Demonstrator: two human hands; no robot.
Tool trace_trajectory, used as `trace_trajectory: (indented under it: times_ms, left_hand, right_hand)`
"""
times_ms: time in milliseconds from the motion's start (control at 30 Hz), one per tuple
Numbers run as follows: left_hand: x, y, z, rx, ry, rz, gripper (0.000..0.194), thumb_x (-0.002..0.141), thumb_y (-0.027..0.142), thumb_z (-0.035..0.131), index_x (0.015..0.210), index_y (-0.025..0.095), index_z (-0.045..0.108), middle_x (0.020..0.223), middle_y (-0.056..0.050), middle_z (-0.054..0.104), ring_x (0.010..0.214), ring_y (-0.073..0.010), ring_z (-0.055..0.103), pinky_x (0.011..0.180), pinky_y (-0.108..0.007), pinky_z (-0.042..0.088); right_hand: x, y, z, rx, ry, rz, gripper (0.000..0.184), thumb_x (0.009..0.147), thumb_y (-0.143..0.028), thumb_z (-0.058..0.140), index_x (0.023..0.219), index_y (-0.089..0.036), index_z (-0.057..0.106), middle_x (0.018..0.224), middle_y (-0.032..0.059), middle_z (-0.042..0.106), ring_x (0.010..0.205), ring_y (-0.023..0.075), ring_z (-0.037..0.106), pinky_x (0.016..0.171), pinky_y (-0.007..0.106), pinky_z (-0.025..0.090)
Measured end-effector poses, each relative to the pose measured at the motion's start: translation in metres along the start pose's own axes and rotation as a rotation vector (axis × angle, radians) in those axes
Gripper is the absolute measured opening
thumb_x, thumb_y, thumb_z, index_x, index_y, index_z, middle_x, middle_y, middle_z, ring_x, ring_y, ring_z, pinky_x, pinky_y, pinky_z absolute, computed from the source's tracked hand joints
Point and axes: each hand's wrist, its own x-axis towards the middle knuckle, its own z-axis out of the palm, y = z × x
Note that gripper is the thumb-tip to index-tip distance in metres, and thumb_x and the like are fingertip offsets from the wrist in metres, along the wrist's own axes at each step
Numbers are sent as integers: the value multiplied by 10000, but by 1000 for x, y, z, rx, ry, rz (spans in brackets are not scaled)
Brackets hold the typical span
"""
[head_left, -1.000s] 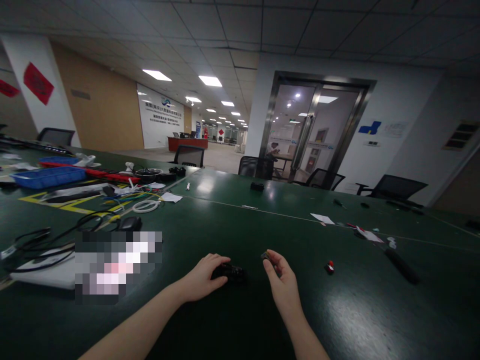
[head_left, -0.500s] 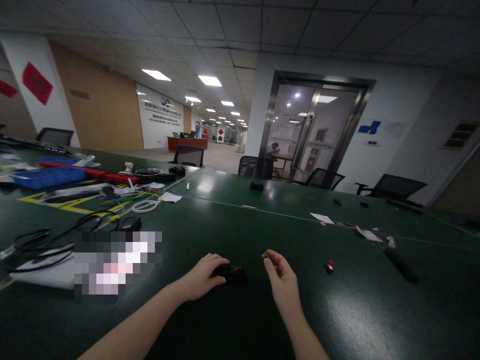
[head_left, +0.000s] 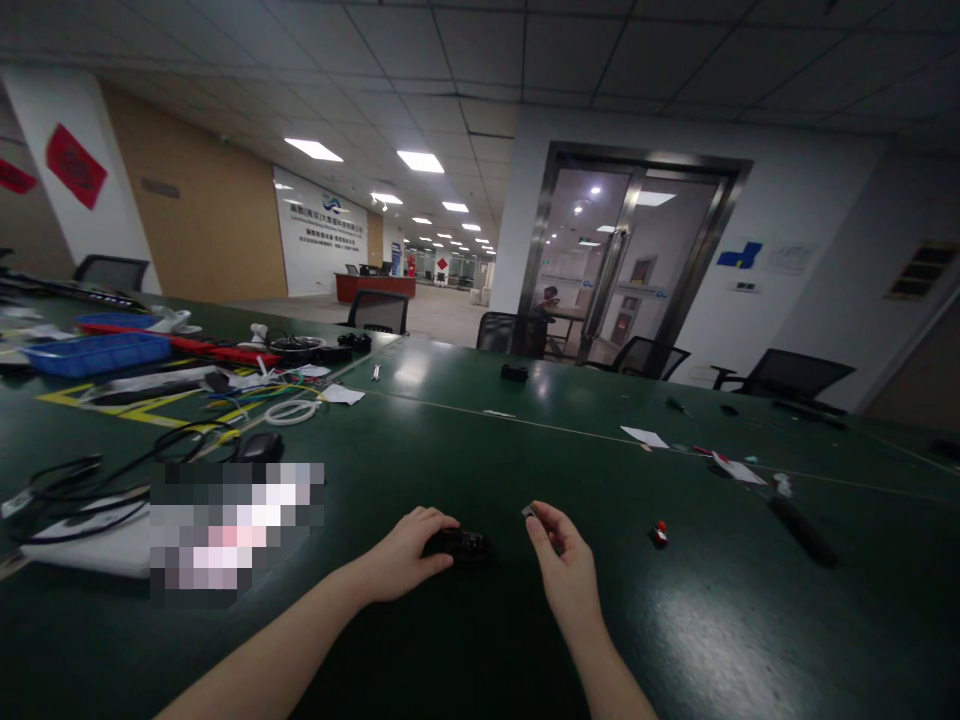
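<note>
My left hand (head_left: 405,552) is closed around the left end of a small black device (head_left: 469,546) lying on the green table. Its right end shows some small light details, too dark to make out. To the right, my right hand (head_left: 564,556) pinches a small flat grey, metal-looking piece (head_left: 528,511) between thumb and fingers, apart from the device. Further right on the tabletop lies a small red and white item (head_left: 659,533), touched by neither hand.
A blurred-out patch (head_left: 240,525), a white case (head_left: 90,545), black cables and a computer mouse (head_left: 259,448) lie at left. Behind them are a blue tray (head_left: 97,355) and coiled white cable (head_left: 291,413). A long black object (head_left: 802,530) and papers (head_left: 643,437) lie at right.
Hardly anything differs. The small grey piece in my right hand has shifted very slightly to the left; my left hand stays in place on the black device.
</note>
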Motion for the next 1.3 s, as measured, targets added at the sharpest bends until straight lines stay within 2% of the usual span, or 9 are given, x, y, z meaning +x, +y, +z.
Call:
trace_trajectory:
  times_ms: [300,600,867,1133,1300]
  left_hand:
    - [-1,1,-1,-1,9,20,371,800,274,560,1167,239,524,1144,-39,540,1079,-217,469,956,-355,365]
    - [1,2,2,38,37,45,372,775,244,568,1144,214,538,1110,-54,552,1055,-223,483,950,-355,365]
    - [2,2,2,43,43,54,356,766,235,571,1121,219,546,1094,-48,559,1043,-220,486,942,-352,376]
    - [4,-1,4,41,47,58,348,773,247,574,1120,228,546,1088,-46,556,1039,-216,487,936,-351,387]
    - [4,1,3,39,35,52,354,784,257,571,1135,231,539,1097,-47,555,1044,-215,485,944,-359,381]
  right_hand:
    - [-3,-2,1,7,-10,20,357,750,-426,561,1055,-247,605,1070,27,647,1039,244,561,880,396,435]
    - [-2,-1,6,-42,-41,-19,389,733,-439,584,1058,-227,611,1061,36,652,1043,241,555,917,405,397]
    - [-14,-5,18,-111,-142,-22,297,734,-371,586,1007,-268,637,1059,19,633,1043,241,548,893,398,429]
    - [-15,-3,28,-226,-231,-96,244,720,-310,599,955,-307,663,1046,14,621,1009,232,545,872,401,432]
    - [-14,-2,31,-302,-281,-170,218,710,-286,615,913,-335,679,1015,0,628,1016,234,523,898,422,394]
